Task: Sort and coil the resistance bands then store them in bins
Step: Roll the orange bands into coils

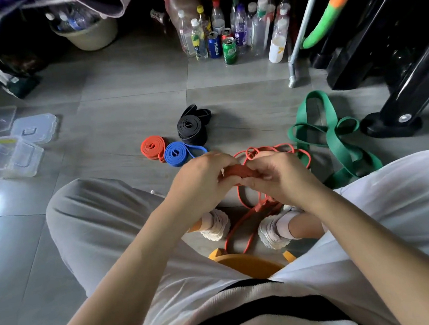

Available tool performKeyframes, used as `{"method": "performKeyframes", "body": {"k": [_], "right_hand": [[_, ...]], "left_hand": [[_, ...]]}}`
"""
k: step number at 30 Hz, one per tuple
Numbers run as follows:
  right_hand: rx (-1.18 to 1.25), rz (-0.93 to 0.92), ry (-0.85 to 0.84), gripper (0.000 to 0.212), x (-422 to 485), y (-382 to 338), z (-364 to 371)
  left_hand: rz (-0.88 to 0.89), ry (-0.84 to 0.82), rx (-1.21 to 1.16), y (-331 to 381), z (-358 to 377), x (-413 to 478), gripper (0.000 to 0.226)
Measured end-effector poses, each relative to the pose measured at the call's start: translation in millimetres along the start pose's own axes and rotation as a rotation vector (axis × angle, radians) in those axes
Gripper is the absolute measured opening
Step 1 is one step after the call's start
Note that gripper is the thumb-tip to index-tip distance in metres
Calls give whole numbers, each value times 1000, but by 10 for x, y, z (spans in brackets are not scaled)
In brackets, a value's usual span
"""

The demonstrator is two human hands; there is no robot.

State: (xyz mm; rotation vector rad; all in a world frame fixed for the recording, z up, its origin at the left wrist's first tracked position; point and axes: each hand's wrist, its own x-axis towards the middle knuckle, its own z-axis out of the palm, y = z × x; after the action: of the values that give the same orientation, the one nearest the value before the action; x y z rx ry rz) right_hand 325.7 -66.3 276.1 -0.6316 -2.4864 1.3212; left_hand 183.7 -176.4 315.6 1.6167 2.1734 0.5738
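Note:
My left hand (pixel 199 179) and my right hand (pixel 278 175) both pinch a red resistance band (pixel 237 172) above my knees; its loose loops trail over the floor and down between my feet. On the floor beyond lie three coiled bands: a red coil (pixel 153 147), a blue coil (pixel 176 153) and a black coil (pixel 191 128). A wide green band (pixel 334 132) lies uncoiled to the right.
Clear plastic bins (pixel 7 158) and a loose lid (pixel 35 127) sit at the left. Several bottles and cans (pixel 229 35) stand at the back. Black equipment legs (pixel 397 112) and a metal pole (pixel 298 40) are at the right. An orange stool (pixel 249 263) is under me.

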Motion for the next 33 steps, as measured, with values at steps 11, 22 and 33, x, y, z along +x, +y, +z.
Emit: {"method": "performKeyframes", "body": {"k": [11, 22, 33], "right_hand": [[295, 90, 159, 12, 28, -29, -4], [30, -12, 121, 16, -47, 51, 18], [2, 21, 52, 14, -46, -8, -52]], "left_hand": [[-217, 230, -882, -53, 45, -11, 14], [-131, 111, -234, -79, 149, -61, 27], [-26, 183, -165, -67, 67, -80, 16]]}}
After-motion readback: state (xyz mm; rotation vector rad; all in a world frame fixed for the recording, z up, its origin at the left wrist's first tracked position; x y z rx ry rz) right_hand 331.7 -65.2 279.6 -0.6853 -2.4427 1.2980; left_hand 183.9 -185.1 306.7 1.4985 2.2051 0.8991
